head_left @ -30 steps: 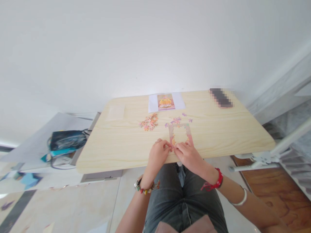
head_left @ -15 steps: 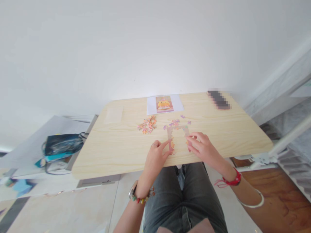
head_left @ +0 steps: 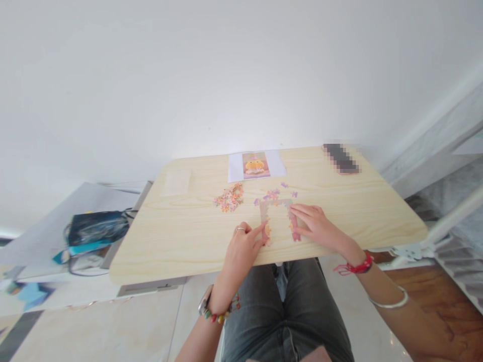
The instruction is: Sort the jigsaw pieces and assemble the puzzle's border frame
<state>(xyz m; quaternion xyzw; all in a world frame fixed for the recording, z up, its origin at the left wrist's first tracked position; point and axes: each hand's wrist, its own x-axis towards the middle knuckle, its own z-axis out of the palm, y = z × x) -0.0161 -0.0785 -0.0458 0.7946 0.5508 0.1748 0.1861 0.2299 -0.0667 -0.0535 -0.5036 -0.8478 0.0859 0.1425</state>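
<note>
From the head camera, the left hand (head_left: 241, 246) lies flat-fingered, its extended forefinger pressing the lower left corner of a partly built pink-and-orange jigsaw frame (head_left: 278, 219), a thin open rectangle of joined cardboard pieces lying on the pale wood-grain table (head_left: 181, 236); nothing is pinched in it. The right hand (head_left: 315, 225) rests with fingers spread and loose along the frame's right side, touching it, likewise clasping nothing. The frame sits between the two hands, near the table's front edge. Just beyond the fingertips lies one scatter of loose purple and pink puzzle pieces (head_left: 274, 192); farther out to the left of the left hand lies one heap of orange and pink pieces (head_left: 229, 196); I cannot count the single pieces. Well beyond is one white sheet with a printed reference picture of a yellow figure (head_left: 256, 165), one pale translucent rectangle (head_left: 176, 181), and one dark blurred object (head_left: 341, 158). My judgement: the thin frame may buckle or come apart if either hand pushes sideways, since only narrow joints hold it, and it could slide off the close front edge.
</note>
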